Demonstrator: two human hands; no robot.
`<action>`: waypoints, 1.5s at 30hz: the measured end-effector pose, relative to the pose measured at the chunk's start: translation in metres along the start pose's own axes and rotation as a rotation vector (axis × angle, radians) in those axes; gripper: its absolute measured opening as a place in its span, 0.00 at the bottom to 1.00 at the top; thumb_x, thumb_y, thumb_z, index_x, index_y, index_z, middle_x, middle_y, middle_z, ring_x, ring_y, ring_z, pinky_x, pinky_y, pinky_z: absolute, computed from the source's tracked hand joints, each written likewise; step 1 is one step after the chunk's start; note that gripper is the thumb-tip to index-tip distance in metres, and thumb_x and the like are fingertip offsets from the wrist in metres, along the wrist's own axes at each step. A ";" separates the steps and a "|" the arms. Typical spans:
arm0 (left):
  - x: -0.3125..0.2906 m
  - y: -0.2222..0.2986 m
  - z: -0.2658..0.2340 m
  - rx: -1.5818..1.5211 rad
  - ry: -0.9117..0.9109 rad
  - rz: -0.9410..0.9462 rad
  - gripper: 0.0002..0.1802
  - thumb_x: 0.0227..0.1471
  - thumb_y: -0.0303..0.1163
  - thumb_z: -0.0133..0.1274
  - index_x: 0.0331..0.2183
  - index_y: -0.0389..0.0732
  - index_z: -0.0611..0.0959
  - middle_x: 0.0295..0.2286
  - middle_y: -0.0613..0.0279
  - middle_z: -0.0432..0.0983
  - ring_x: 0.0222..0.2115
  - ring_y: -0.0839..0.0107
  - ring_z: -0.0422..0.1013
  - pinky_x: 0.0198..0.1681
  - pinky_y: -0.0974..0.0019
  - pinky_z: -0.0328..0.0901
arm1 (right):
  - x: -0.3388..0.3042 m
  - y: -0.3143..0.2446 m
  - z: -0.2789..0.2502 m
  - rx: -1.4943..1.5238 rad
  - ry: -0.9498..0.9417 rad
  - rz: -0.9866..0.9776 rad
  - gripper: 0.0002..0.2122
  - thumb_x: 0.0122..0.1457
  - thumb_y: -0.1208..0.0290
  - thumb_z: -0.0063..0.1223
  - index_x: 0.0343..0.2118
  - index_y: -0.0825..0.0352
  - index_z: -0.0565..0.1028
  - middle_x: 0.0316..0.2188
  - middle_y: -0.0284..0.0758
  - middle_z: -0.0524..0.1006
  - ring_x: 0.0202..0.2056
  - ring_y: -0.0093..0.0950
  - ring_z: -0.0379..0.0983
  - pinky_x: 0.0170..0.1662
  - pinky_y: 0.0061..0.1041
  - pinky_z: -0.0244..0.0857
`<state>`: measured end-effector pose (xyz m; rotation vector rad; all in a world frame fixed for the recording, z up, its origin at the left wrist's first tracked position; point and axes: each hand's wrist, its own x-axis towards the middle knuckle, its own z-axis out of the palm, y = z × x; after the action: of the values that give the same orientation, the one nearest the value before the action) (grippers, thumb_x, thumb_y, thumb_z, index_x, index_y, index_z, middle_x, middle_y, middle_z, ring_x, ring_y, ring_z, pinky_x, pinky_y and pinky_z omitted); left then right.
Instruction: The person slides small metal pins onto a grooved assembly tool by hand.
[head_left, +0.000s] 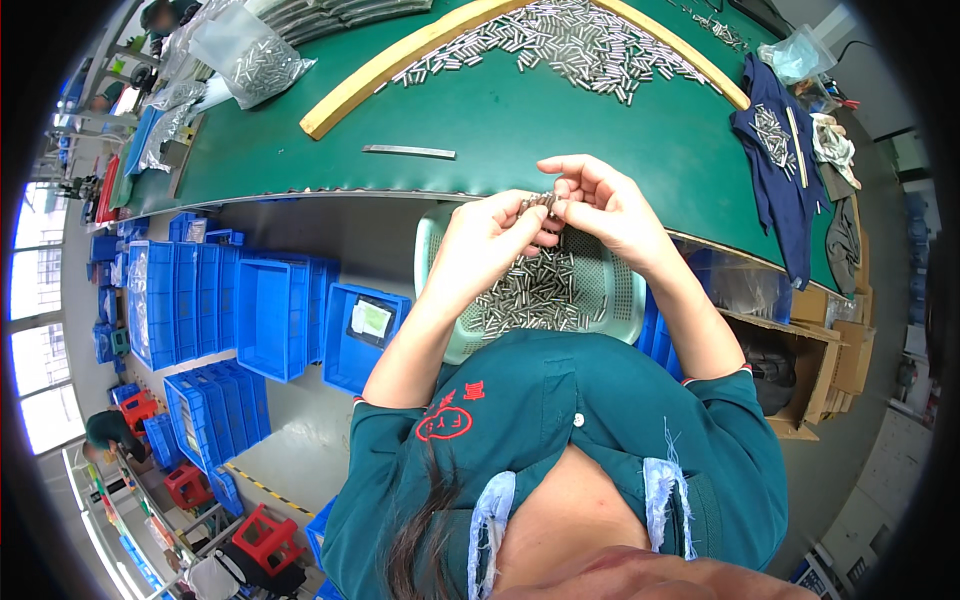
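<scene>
Close to the wearer's chest, the left hand (496, 240) curls its fingers round a small bunch of short metal pins (540, 203), while the right hand (605, 212) pinches the bunch at its right side; the pins lie directly between both sets of fingertips, neither hand nearer, and their individual long axes are too small to tell; below, before the bench's front edge, a pale-green perforated basket (627, 300) holds loose pins (530, 300); left of the hands, a flat metal strip (410, 152) lies near the front edge of the green bench (250, 150), roughly parallel to it; toward the far edge, wooden bars (400, 72) flank a heaped pin pile (580, 45).
</scene>
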<state>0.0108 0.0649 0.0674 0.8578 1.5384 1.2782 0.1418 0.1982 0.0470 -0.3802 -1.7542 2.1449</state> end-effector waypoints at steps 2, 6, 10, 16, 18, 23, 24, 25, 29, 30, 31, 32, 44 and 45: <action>-0.001 -0.002 -0.003 -0.041 -0.009 -0.007 0.15 0.59 0.31 0.48 0.43 0.32 0.79 0.33 0.57 0.80 0.31 0.73 0.78 0.33 0.75 0.71 | -0.002 -0.012 -0.001 0.067 0.007 0.119 0.21 0.54 0.71 0.55 0.52 0.68 0.69 0.33 0.25 0.72 0.31 0.12 0.65 0.34 0.12 0.60; -0.003 -0.002 -0.008 -0.094 0.000 -0.015 0.16 0.60 0.34 0.47 0.43 0.32 0.79 0.34 0.55 0.80 0.31 0.72 0.78 0.33 0.74 0.71 | -0.006 -0.011 -0.009 0.269 0.075 0.277 0.20 0.55 0.70 0.55 0.51 0.68 0.70 0.34 0.27 0.74 0.30 0.13 0.68 0.32 0.14 0.64; 0.001 -0.005 -0.012 -0.103 0.012 -0.039 0.16 0.60 0.35 0.47 0.42 0.33 0.79 0.34 0.55 0.80 0.31 0.72 0.78 0.33 0.74 0.72 | -0.013 -0.011 -0.015 0.502 0.048 0.349 0.20 0.55 0.73 0.55 0.51 0.68 0.68 0.33 0.28 0.74 0.31 0.14 0.69 0.31 0.13 0.66; 0.002 -0.004 -0.012 -0.120 0.017 -0.018 0.16 0.60 0.35 0.47 0.42 0.33 0.79 0.35 0.55 0.80 0.31 0.72 0.78 0.33 0.75 0.71 | -0.020 -0.004 -0.011 0.937 -0.033 0.459 0.21 0.56 0.76 0.52 0.53 0.68 0.63 0.34 0.33 0.74 0.30 0.18 0.70 0.30 0.15 0.68; 0.001 -0.001 -0.012 -0.115 0.028 -0.024 0.16 0.60 0.35 0.47 0.42 0.33 0.79 0.35 0.55 0.80 0.31 0.73 0.78 0.33 0.75 0.71 | -0.023 -0.006 -0.009 0.887 -0.013 0.462 0.21 0.55 0.76 0.53 0.53 0.69 0.65 0.34 0.32 0.73 0.30 0.17 0.70 0.30 0.15 0.68; 0.002 -0.004 -0.013 -0.117 0.021 0.007 0.16 0.60 0.35 0.47 0.43 0.33 0.79 0.35 0.55 0.80 0.31 0.73 0.78 0.33 0.75 0.71 | -0.032 -0.013 -0.008 0.021 -0.137 0.187 0.18 0.56 0.73 0.55 0.51 0.68 0.71 0.32 0.26 0.71 0.32 0.13 0.66 0.34 0.14 0.62; 0.000 -0.006 -0.014 -0.103 0.047 0.002 0.16 0.60 0.35 0.47 0.43 0.33 0.79 0.35 0.55 0.80 0.31 0.73 0.78 0.33 0.74 0.71 | -0.032 -0.012 -0.017 -0.008 -0.132 0.136 0.18 0.57 0.74 0.54 0.51 0.68 0.71 0.33 0.26 0.72 0.33 0.14 0.67 0.36 0.15 0.63; -0.003 -0.007 -0.016 -0.089 0.081 -0.004 0.16 0.60 0.35 0.47 0.43 0.33 0.78 0.35 0.55 0.80 0.31 0.73 0.77 0.33 0.74 0.71 | -0.032 -0.021 -0.028 -0.087 -0.080 0.134 0.18 0.56 0.74 0.54 0.50 0.67 0.71 0.32 0.27 0.73 0.35 0.15 0.68 0.41 0.14 0.64; -0.009 -0.011 -0.020 -0.044 0.060 -0.022 0.16 0.60 0.35 0.47 0.42 0.33 0.79 0.35 0.54 0.80 0.31 0.73 0.78 0.33 0.74 0.71 | -0.038 -0.047 -0.116 -0.669 0.529 -0.180 0.15 0.57 0.72 0.53 0.48 0.64 0.73 0.30 0.27 0.74 0.33 0.15 0.69 0.38 0.16 0.65; -0.009 -0.011 -0.019 -0.047 0.050 -0.017 0.16 0.60 0.35 0.47 0.42 0.33 0.79 0.35 0.54 0.80 0.31 0.73 0.78 0.33 0.74 0.71 | -0.041 -0.053 -0.146 -0.795 0.643 -0.208 0.15 0.57 0.70 0.53 0.48 0.64 0.73 0.31 0.29 0.75 0.34 0.17 0.71 0.39 0.18 0.66; -0.009 -0.010 -0.017 -0.049 0.038 -0.036 0.16 0.60 0.35 0.47 0.42 0.33 0.79 0.34 0.54 0.80 0.31 0.73 0.78 0.33 0.74 0.71 | -0.046 -0.060 -0.175 -0.919 0.756 -0.235 0.16 0.57 0.69 0.53 0.49 0.64 0.73 0.32 0.30 0.75 0.34 0.18 0.72 0.39 0.19 0.67; -0.009 -0.009 -0.016 -0.049 0.032 -0.056 0.16 0.60 0.35 0.47 0.42 0.33 0.79 0.34 0.54 0.80 0.30 0.73 0.78 0.33 0.74 0.71 | -0.050 -0.065 -0.201 -1.087 0.845 -0.154 0.16 0.57 0.67 0.54 0.49 0.63 0.73 0.34 0.32 0.76 0.35 0.20 0.73 0.40 0.22 0.68; 0.001 -0.012 -0.001 -0.077 -0.118 -0.060 0.17 0.60 0.35 0.47 0.43 0.32 0.78 0.34 0.54 0.80 0.31 0.74 0.78 0.31 0.75 0.71 | -0.019 -0.040 -0.035 -0.430 0.029 -0.088 0.18 0.58 0.69 0.55 0.52 0.63 0.71 0.37 0.27 0.75 0.37 0.16 0.69 0.39 0.18 0.65; 0.000 -0.011 0.000 -0.073 -0.114 -0.063 0.17 0.60 0.35 0.47 0.43 0.32 0.78 0.34 0.54 0.80 0.31 0.74 0.78 0.31 0.75 0.71 | -0.017 -0.037 -0.022 -0.453 -0.021 -0.068 0.19 0.57 0.70 0.55 0.53 0.63 0.70 0.36 0.28 0.74 0.37 0.16 0.69 0.38 0.18 0.65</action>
<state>0.0115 0.0630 0.0569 0.8151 1.4097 1.2124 0.1699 0.2171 0.0790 -0.4015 -2.2271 1.6970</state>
